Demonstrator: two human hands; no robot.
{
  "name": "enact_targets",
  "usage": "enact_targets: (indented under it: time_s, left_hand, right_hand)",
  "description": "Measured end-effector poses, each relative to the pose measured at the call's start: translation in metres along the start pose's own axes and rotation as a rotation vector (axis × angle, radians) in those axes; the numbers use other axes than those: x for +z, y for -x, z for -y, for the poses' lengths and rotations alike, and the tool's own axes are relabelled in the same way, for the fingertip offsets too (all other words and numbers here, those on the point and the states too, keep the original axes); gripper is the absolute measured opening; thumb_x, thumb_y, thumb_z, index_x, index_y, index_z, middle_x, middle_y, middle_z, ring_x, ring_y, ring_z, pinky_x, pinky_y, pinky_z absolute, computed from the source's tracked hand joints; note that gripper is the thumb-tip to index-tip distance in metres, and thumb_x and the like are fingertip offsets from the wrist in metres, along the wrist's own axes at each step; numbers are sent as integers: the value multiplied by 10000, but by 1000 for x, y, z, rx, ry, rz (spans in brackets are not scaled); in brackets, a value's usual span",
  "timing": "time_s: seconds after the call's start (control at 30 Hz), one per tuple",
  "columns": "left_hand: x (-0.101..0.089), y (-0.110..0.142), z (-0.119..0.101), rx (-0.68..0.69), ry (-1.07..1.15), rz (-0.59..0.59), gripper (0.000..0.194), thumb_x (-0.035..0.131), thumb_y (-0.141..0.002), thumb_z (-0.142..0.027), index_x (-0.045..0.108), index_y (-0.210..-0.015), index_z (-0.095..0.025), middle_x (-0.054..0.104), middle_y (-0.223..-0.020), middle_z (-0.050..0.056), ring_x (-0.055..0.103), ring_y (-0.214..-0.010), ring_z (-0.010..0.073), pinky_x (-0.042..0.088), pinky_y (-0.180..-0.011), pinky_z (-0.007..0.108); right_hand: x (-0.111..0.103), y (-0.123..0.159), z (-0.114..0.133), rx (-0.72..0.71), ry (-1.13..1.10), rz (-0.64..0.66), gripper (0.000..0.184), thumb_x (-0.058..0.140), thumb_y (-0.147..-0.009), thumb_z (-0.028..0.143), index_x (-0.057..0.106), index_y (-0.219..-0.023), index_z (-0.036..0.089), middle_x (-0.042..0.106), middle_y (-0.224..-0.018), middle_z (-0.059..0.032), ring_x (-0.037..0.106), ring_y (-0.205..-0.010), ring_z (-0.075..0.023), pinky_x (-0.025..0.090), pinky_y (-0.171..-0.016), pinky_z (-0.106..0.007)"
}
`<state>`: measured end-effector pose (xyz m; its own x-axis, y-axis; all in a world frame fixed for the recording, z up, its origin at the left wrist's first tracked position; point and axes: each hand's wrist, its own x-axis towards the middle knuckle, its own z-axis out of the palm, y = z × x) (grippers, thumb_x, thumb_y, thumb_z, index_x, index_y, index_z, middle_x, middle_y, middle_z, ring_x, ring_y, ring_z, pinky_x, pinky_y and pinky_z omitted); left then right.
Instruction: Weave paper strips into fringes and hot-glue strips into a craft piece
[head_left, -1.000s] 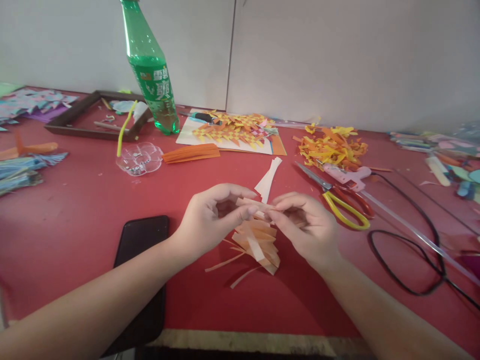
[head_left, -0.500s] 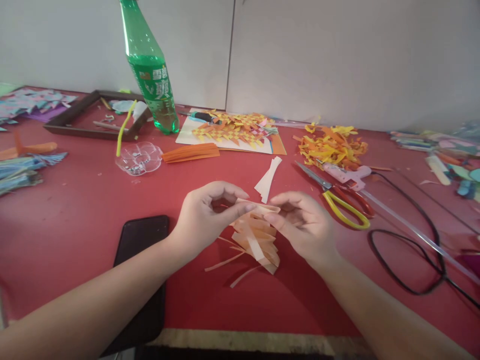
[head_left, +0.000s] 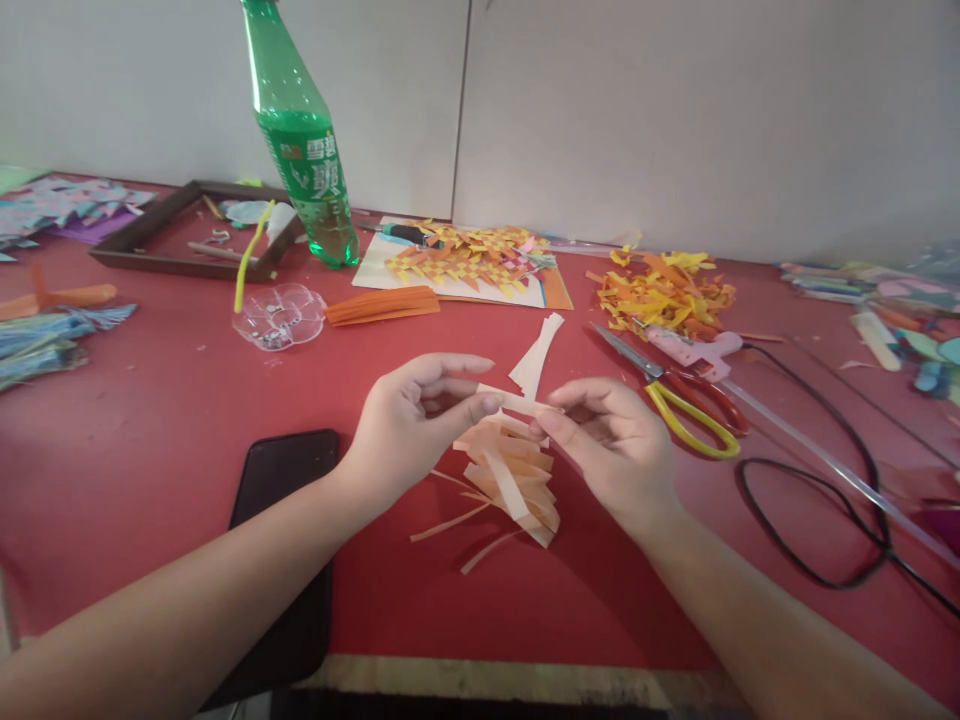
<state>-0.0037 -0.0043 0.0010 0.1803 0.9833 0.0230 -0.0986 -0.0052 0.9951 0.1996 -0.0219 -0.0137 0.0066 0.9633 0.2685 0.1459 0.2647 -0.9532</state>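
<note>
Between my two hands a pale peach paper strip is stretched. My left hand pinches its left end between thumb and fingers, the index finger lifted above. The right end sits in the pinch of my right hand. Just below the strip, several folded peach paper pieces lie in an overlapping heap on the red table, with thin strips sticking out to the left and front. A small fan of loose pale strips lies right behind my hands.
Scissors with red and yellow handles and a pink glue gun with a black cord lie on the right. A green bottle, a dark frame, orange strips and yellow-orange paper pieces stand behind. A black phone lies under my left forearm.
The paper strip between my hands now looks flatter and narrower, its folded loop at the right end no longer showing. My left index finger has lifted slightly; the hands have otherwise barely moved.
</note>
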Motion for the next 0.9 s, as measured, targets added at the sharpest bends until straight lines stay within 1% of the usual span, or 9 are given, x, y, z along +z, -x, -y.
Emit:
enact_targets:
  time_s: [0.2,0.37,0.53,0.67,0.73,0.8,0.87,0.9]
  left_hand:
    - [-1,-3,0,-62,26,-50,309,850,-721,-348,723,-939,-169,787,-805,28,746,-745,135,582,-688,185]
    - [-1,-4,2,-59,27,-44,235,831,-746,-361,730,-851,-177,770,-765,14,721,-725,113,567,-689,180]
    - [-1,-4,3,-33,30,-37,187,822,-760,-338,737,-816,-180,757,-754,9,693,-705,103,550,-681,184]
    - [0,-5,4,-29,27,-41,168,823,-756,-321,739,-782,-178,756,-748,10,678,-690,102,542,-677,192]
    - [1,-4,3,-36,28,-45,166,823,-752,-313,734,-770,-174,751,-738,12,678,-688,111,543,-673,204]
    - [1,-5,1,-51,34,-54,171,825,-744,-307,726,-767,-170,742,-727,15,679,-688,120,548,-677,218]
    - [-2,-6,-3,-73,43,-94,191,829,-734,-316,712,-763,-168,725,-705,10,664,-648,115,543,-644,219]
    - [-3,-7,-4,-87,47,-112,203,830,-730,-324,703,-764,-169,710,-685,3,644,-611,106,531,-611,214]
  right_hand:
    - [1,-2,2,-14,-29,-42,124,752,-815,190,643,-863,223,698,-735,27,713,-631,-103,606,-602,-191]
    - [-1,-3,4,-6,-43,-48,127,746,-815,155,648,-855,225,684,-725,41,700,-621,-83,583,-582,-158]
    - [-4,-4,-2,-3,-72,-24,117,738,-831,174,647,-875,232,686,-736,42,699,-631,-95,593,-597,-192]
    - [-3,-5,-5,-74,-51,-15,105,704,-862,199,662,-945,249,691,-793,35,693,-645,-102,593,-618,-225]
    - [-2,-6,-5,-98,-13,0,75,684,-880,226,665,-949,250,690,-791,30,692,-658,-110,591,-637,-243]
    - [-3,-7,-4,-68,60,3,49,664,-897,267,664,-939,242,683,-745,25,683,-638,-121,582,-627,-257]
    - [-7,-9,-5,-39,217,-29,102,640,-912,314,673,-966,234,694,-744,5,673,-626,-137,570,-617,-282]
    - [-10,-12,-7,-48,326,-49,141,627,-917,338,683,-992,232,705,-769,-12,671,-642,-151,564,-622,-299]
